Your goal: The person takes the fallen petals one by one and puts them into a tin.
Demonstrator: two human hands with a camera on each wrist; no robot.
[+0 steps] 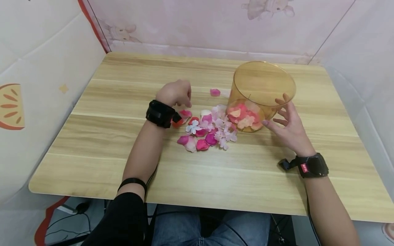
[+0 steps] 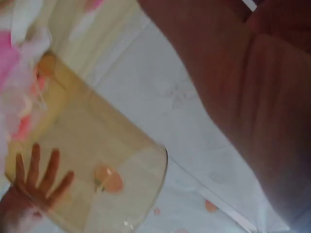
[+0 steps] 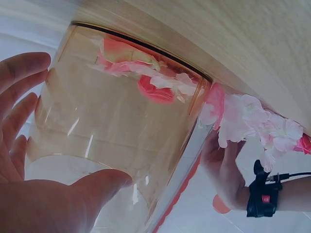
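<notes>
Pale pink wallpaper with cartoon animals backs a light wooden table (image 1: 123, 153), and on it stands a clear amber plastic tub (image 1: 261, 92), upright with its mouth open to the top; everything else is placed from that tub. Inside it, on the bottom, lie pink and orange petals (image 1: 244, 118). Just beside the tub, on the side of the person's left arm, a loose heap of pink, red and white fabric petals (image 1: 209, 130) spreads over the wood, the nearest ones touching the tub's base. One lone pink petal (image 1: 214, 92) lies a little farther back. The right hand (image 1: 289, 128) rests against the tub's outer wall with fingers spread and straight, thumb low on the wall. The left hand (image 1: 175, 93) hovers over the far end of the heap, fingers curled downward; whether they pinch a petal cannot be told.
</notes>
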